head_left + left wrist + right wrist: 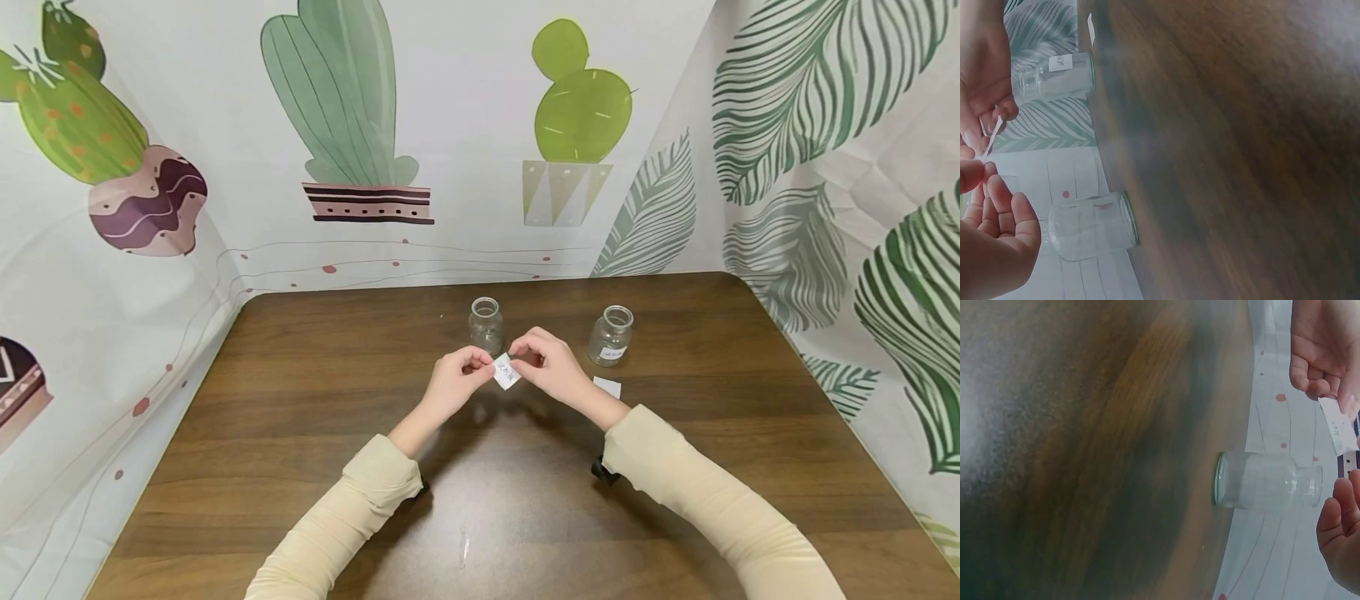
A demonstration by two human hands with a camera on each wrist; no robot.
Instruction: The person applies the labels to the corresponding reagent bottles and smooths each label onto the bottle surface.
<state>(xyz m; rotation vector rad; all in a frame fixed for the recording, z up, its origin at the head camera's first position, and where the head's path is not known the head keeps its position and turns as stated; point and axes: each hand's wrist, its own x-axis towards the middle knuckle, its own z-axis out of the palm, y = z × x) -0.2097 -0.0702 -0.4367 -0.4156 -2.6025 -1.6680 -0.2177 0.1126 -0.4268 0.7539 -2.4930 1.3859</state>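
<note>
A small white label with dark printed characters is held up above the table between both hands. My left hand pinches its left edge between thumb and fingers. At the opposite edge, the bent thumb and fingers of my right hand hold the label; their exact contact is partly hidden. Just behind the hands stands a clear glass jar, upright, open-mouthed and with no label visible. The left wrist view shows the label nearly edge-on, while the right wrist view shows its printed face.
Farther right stands a second clear glass jar with a white printed label on its side. A white piece of paper lies in front of it on the brown wooden table. A patterned cloth hangs behind the table.
</note>
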